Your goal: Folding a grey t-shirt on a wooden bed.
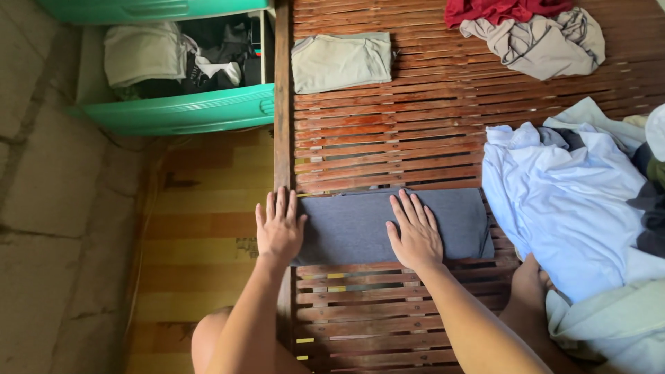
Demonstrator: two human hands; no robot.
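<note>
- Slatted reddish wooden platform (429,131) is filling the centre and right of the frame; tan floor and grey tiles are running down the left.
- Folded grey garment (360,225) is lying flat at lower centre on the slats, its left end reaching the platform's edge.
- Left hand (279,227) is pressing flat on the garment's left end, fingers spread, gripping nothing.
- Right hand (416,237) is lying palm-down on the garment's middle, fingers straight and together, also clamping nothing.
- Pale blue clothes heap (568,208) is sitting just right of the garment, at frame right.
- Folded beige garment (341,61) is lying at upper centre, well apart.
- Red and beige clothes pile (530,31) is bunching in the upper right.
- Open teal drawer (187,111), upper left, is holding folded clothes.
</note>
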